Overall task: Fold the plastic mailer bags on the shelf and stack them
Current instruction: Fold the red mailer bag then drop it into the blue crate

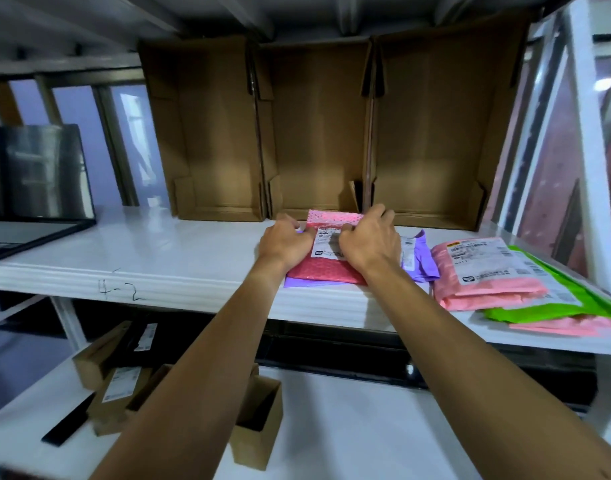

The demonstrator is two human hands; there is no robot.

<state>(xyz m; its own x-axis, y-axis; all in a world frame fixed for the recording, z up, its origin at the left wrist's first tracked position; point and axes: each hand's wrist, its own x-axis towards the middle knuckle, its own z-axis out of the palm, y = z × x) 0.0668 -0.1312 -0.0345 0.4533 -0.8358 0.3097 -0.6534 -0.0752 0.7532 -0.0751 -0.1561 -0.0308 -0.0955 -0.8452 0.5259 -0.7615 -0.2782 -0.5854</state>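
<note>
Centre frame, the left hand [286, 242] and right hand [370, 242] cover part of the mailer [318, 271] label [326, 245]; its print is unreadable. The purple bag [422, 265] lies mostly hidden beneath. The right edge cuts off the green bag [539, 312].

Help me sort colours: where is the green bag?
In the head view, the green bag lies at the right end of the shelf, partly beneath the pink bag.

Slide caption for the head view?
Left hand and right hand grip a pink mailer lying on a purple mailer on the white shelf.
</note>
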